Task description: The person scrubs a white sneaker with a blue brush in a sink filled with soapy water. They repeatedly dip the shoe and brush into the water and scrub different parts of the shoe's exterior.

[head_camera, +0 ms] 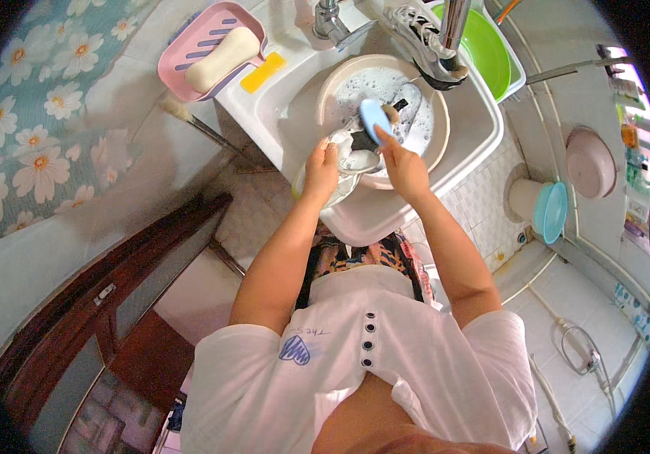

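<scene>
My left hand [322, 170] grips a white sneaker [353, 156] at the near left rim of a beige basin [445, 127]. A blue-backed brush [374, 120] is in my right hand [406, 167], held against or just over the dark opening of that sneaker; the contact itself is hidden. Foamy, greyish water [367, 82] fills the basin. Another grey shoe [410, 105] lies partly sunk in the suds, its far details covered by foam. The basin sits inside a white sink [279, 127].
A black-and-white sneaker [427, 48] rests on the sink's right rim, beside the chrome tap [333, 25]. Soap [224, 59] lies in a pink dish [174, 42] at left. A green basin [481, 48] stands beyond. A wooden door [109, 295] is at lower left.
</scene>
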`<state>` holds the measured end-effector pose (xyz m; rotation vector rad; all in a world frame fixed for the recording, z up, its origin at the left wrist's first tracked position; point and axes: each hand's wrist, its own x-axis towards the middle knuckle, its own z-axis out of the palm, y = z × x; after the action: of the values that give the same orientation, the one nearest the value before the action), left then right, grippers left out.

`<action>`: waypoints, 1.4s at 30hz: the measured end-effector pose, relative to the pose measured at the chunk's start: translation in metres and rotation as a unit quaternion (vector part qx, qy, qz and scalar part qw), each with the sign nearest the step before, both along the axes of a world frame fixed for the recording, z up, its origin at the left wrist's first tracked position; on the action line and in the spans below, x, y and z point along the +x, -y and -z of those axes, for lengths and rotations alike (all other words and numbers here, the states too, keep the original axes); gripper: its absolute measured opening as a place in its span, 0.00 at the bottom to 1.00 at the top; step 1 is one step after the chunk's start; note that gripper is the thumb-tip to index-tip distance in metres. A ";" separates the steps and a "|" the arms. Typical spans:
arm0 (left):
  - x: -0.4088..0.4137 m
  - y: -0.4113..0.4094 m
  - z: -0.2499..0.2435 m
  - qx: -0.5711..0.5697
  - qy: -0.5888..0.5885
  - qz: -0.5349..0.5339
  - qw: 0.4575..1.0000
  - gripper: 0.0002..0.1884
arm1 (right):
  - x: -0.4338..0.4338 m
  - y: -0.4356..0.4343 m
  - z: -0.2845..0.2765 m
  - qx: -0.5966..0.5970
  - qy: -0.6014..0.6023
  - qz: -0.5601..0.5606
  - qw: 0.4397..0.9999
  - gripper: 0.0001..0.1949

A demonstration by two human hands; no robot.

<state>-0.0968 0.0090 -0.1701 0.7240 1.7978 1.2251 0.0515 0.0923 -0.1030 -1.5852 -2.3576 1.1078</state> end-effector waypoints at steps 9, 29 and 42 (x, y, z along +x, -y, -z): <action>0.002 -0.005 0.000 -0.007 -0.002 -0.011 1.000 0.16 | 0.011 -0.005 0.010 -0.005 0.074 0.001 0.997 0.22; 0.000 0.002 -0.004 -0.030 0.084 0.004 0.996 0.13 | 0.001 0.044 -0.024 0.061 -0.024 -0.173 0.983 0.22; -0.003 0.003 -0.003 0.058 0.061 0.031 0.996 0.11 | 0.002 0.015 -0.008 0.034 0.034 -0.093 0.994 0.24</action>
<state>-0.1001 0.0061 -0.1675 0.7484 1.6043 1.3121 0.0539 0.0776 -0.0952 -1.4257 -2.6028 1.0087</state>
